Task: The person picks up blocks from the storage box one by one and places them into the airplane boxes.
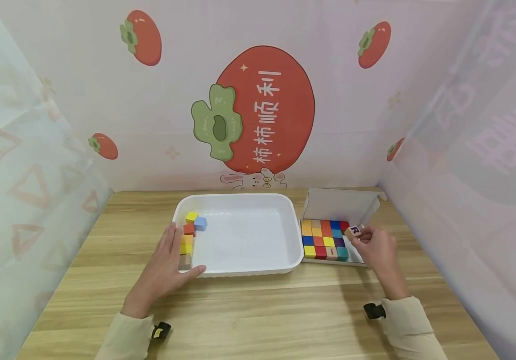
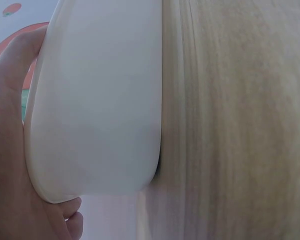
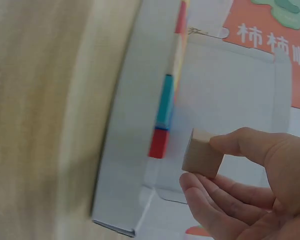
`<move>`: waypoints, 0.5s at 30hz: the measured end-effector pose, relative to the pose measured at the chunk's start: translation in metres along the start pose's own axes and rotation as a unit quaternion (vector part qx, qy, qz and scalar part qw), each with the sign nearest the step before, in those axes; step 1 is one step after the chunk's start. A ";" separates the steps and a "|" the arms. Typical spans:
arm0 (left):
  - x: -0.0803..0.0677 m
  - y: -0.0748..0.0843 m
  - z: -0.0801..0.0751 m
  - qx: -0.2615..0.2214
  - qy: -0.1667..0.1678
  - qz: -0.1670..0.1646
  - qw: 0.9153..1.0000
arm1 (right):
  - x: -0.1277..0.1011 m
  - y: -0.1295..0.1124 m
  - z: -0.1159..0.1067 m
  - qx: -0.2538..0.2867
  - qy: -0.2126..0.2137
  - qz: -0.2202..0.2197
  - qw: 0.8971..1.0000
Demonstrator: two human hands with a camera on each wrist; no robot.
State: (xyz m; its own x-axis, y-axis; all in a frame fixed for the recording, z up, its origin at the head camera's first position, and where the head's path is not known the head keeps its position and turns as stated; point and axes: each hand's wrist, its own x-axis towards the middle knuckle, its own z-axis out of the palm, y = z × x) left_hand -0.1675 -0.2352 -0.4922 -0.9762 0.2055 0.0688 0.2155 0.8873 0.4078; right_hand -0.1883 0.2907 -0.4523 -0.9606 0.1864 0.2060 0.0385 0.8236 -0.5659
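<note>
My left hand (image 1: pixel 160 260) rests spread over the near left corner of a white tray (image 1: pixel 248 240), fingers along its left rim and thumb at the front rim. Inside the tray, several coloured cubes stand by the left wall, among them a light blue cube (image 1: pixel 200 223) and a red cube (image 1: pixel 188 229). My right hand (image 1: pixel 380 250) pinches a wooden cube (image 3: pixel 202 157) between thumb and fingers; the head view shows a letter R on it. This cube is held over the right part of an open white cardboard box (image 3: pixel 122 125), beside rows of coloured cubes (image 1: pixel 328 242).
The box's raised lid (image 1: pixel 341 205) stands at the back, near the patterned back cloth (image 1: pixel 172 115). Tray and box sit side by side on a wooden table (image 1: pixel 258 315). Cloth walls rise on the left and right.
</note>
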 end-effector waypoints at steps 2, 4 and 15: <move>0.000 0.000 0.000 0.000 0.001 0.000 1.000 | 0.001 0.003 0.005 -0.007 0.001 0.007 1.000; 0.001 0.000 0.000 0.001 0.001 0.000 1.000 | 0.002 0.007 0.009 -0.011 0.000 0.017 1.000; -0.001 0.000 0.000 0.002 0.004 0.000 1.000 | 0.010 0.017 0.026 -0.022 -0.012 0.033 0.999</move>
State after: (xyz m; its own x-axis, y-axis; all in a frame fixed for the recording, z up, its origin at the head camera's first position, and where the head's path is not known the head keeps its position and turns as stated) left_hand -0.1670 -0.2353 -0.4924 -0.9764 0.2017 0.0769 0.2155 0.8892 0.4036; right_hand -0.2047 0.2923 -0.4808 -0.9619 0.2289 0.1494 0.1142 0.8330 -0.5413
